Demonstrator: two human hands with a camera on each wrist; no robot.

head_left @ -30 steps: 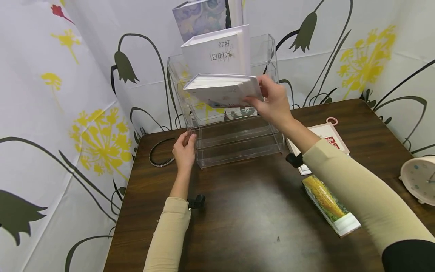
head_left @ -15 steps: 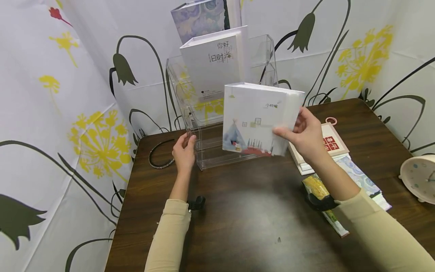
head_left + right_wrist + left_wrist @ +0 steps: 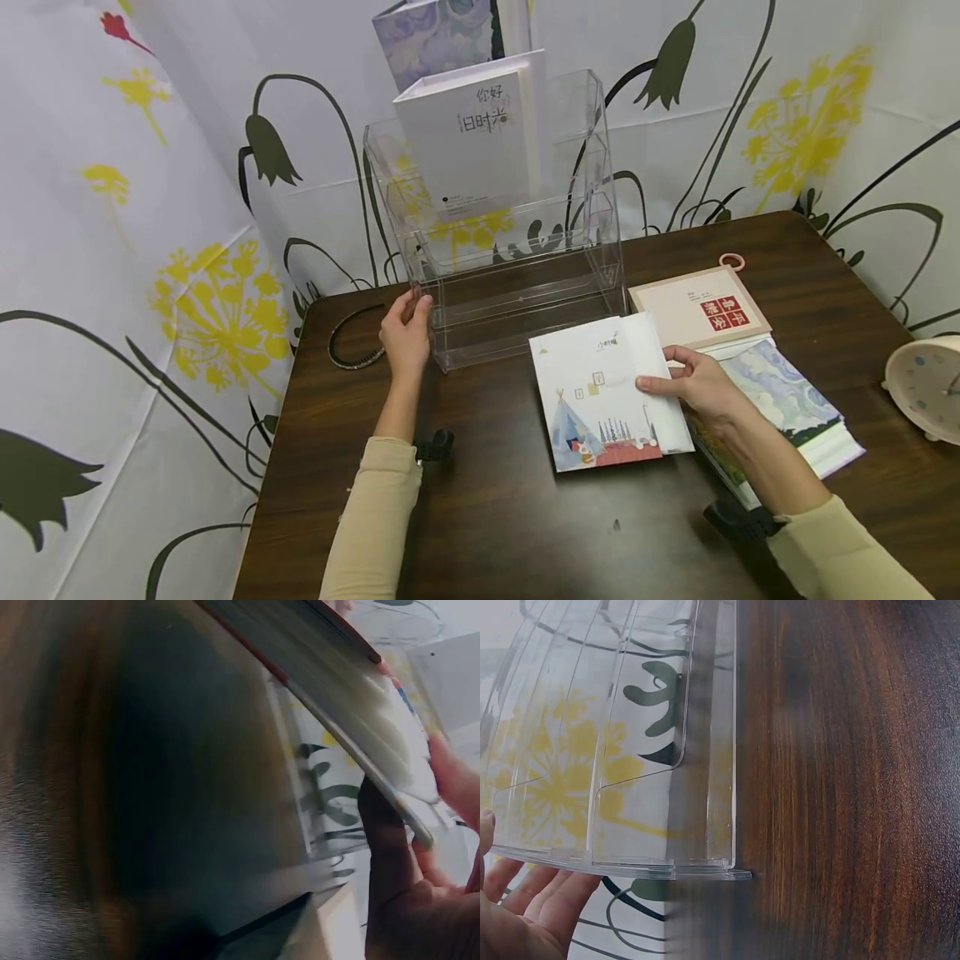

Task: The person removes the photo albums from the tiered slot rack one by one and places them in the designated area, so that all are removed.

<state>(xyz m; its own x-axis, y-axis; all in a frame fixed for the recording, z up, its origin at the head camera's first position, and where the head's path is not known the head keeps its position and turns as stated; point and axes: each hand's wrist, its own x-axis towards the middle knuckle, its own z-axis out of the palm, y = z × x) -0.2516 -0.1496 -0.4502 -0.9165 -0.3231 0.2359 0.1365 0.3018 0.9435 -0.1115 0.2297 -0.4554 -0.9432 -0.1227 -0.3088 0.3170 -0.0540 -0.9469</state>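
Note:
My left hand [image 3: 409, 312] grips the left front edge of a clear acrylic rack [image 3: 525, 292], thumb in front and fingers [image 3: 532, 896] behind the wall [image 3: 630, 750]. My right hand [image 3: 663, 382] pinches the right edge of a white book with a tent drawing [image 3: 592, 400], thumb on the cover and fingers underneath. The book lies cover up on the dark table [image 3: 525, 517] in front of the rack, its held edge [image 3: 375, 735] still raised. In the rack's upper tiers stand a white book with a Chinese title [image 3: 472, 133] and a blue-patterned book [image 3: 438, 33].
Right of the white book lie a beige book with red squares [image 3: 701, 307], a blue marbled book [image 3: 787, 400] and a yellow-covered book [image 3: 716, 454] partly under them. A white clock [image 3: 926, 387] sits at the right edge, a pink ring [image 3: 732, 262] behind, a black headband [image 3: 348, 346] left of the rack.
My right hand carried the white book from the rack's front tier down and to the right, turned its cover up and lowered it onto the table. The left hand stayed on the rack.

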